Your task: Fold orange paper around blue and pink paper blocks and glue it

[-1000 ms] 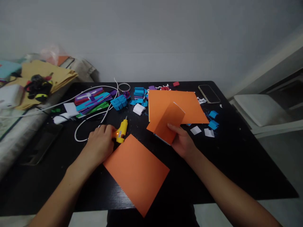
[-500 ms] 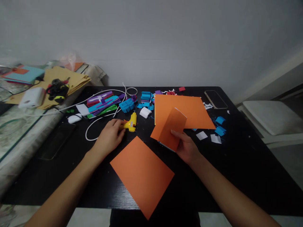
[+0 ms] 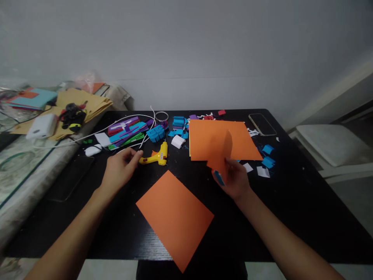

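Observation:
A yellow glue gun [image 3: 159,155] lies on the black table with its nozzle pointing away. Beside its handle end, my left hand [image 3: 121,167] is closed, thumb and forefinger pinched together where a white cord [image 3: 145,140] meets the fingertips. My right hand [image 3: 234,179] grips an orange paper piece [image 3: 220,163], seen nearly edge-on, with a blue patch at its lower end. Under that piece's far end lies a larger orange sheet [image 3: 204,136]. Another orange sheet [image 3: 175,217] rests diagonally near me, overhanging the front edge.
Bundled coloured paper strips [image 3: 128,132] and blue folded pieces [image 3: 155,133] lie at the back left. On the right are a phone [image 3: 262,124], small blue pieces [image 3: 268,161] and white paper scraps [image 3: 263,172]. A dark phone-like slab [image 3: 70,179] sits left; a white stool [image 3: 332,144] stands beyond the table.
My left hand has moved left off the glue gun's handle to the cord. My right hand has turned the orange paper piece to a narrower angle and shifted it slightly right.

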`<state>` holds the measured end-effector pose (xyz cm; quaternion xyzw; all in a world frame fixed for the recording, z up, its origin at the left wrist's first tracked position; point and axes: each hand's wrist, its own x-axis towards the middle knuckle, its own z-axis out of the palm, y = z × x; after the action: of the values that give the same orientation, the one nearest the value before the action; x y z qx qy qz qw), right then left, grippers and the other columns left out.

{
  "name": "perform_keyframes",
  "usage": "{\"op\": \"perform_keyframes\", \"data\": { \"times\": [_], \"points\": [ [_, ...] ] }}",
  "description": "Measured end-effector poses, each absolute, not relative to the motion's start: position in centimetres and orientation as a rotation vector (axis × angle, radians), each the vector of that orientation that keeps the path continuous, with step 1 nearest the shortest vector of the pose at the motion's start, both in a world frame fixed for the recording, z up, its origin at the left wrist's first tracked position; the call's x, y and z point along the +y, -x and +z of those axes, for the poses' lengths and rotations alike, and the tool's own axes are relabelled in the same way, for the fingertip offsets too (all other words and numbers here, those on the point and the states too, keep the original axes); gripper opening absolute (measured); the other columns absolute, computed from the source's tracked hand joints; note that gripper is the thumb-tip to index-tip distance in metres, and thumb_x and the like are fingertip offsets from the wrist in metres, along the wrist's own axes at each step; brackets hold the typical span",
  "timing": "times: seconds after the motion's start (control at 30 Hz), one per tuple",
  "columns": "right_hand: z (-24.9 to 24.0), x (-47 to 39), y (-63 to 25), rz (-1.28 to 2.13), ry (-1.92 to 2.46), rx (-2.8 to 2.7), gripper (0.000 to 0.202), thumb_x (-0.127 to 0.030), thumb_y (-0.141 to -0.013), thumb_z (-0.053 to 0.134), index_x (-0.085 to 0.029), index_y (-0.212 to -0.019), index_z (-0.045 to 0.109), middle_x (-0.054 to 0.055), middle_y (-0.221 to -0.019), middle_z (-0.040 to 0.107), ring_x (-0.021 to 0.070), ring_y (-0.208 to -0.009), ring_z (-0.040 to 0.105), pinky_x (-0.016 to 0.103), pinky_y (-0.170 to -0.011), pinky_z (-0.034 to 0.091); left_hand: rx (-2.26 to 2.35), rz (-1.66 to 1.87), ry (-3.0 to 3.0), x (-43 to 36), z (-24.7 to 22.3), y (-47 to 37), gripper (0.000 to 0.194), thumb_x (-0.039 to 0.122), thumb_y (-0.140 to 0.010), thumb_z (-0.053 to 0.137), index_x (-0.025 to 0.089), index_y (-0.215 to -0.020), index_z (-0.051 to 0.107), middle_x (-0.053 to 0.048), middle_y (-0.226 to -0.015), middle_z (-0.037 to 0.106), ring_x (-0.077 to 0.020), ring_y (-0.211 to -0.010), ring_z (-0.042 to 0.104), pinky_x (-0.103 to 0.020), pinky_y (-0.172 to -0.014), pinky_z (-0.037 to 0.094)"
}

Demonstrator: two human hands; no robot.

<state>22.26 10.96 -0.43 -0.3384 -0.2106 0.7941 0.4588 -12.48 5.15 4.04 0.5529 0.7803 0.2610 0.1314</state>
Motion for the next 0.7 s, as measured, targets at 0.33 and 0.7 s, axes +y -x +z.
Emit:
{"op": "perform_keyframes", "data": {
  "times": [0.33, 0.7],
  "points": [
    [0.1, 11.3, -24.8, 1.835, 0.809, -0.706, 0.028, -0.049, -0.065, 0.08, -0.03, -0.083, 0.07, -0.001, -0.076, 0.072, 0.0211, -0.074, 0.068, 0.038, -0.069, 0.057, 1.687, 0.508, -2.15, 8.3, 3.2, 2.5, 0.016, 0.031, -0.093, 0.063, 0.02, -0.103, 0.071, -0.013, -0.108, 0.072, -0.0313, -0.106, 0.067, -0.044, -0.096, 0.05],
    [0.2, 12.1, -24.5, 1.83, 0.749, -0.57, 0.021, -0.039, -0.065, 0.083, -0.03, -0.081, 0.074, -0.002, -0.081, 0.077, 0.0187, -0.069, 0.068, 0.034, -0.062, 0.059, 1.912, 0.641, -1.531, 15.8, 1.4, -2.8, 0.055, 0.029, -0.08, 0.081, 0.013, -0.125, 0.053, -0.021, -0.106, 0.075, -0.0363, -0.106, 0.073, -0.044, -0.09, 0.054]
  ]
}}
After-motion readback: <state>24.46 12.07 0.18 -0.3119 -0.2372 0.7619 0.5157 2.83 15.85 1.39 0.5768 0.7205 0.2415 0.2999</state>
